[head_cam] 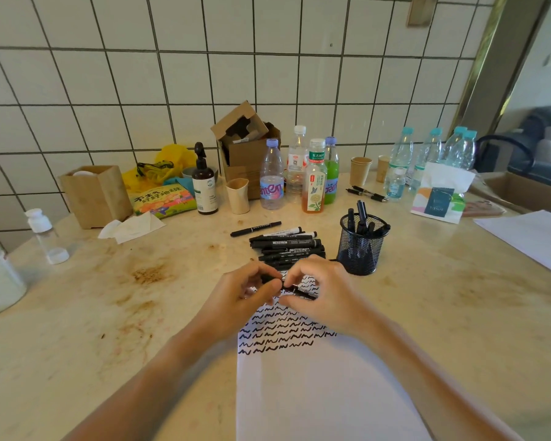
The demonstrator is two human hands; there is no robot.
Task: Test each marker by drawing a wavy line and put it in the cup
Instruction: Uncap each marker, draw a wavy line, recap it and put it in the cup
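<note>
Sheet of paper (315, 386) lay directly beneath the grip, its upper part filled with rows of wavy lines. Mesh cup (360, 249) (already holding several markers) stood just right of and beyond the grip. Pile of markers (287, 246) lay just beyond it. Left hand (240, 297) and right hand (322, 291) each pinched one end of a black marker (299, 290) with curled fingers, above the paper's top edge.

Black markers (287, 245) beside a black mesh cup (360, 246); white paper (315, 386) carries rows of black wavy lines (283, 329).
</note>
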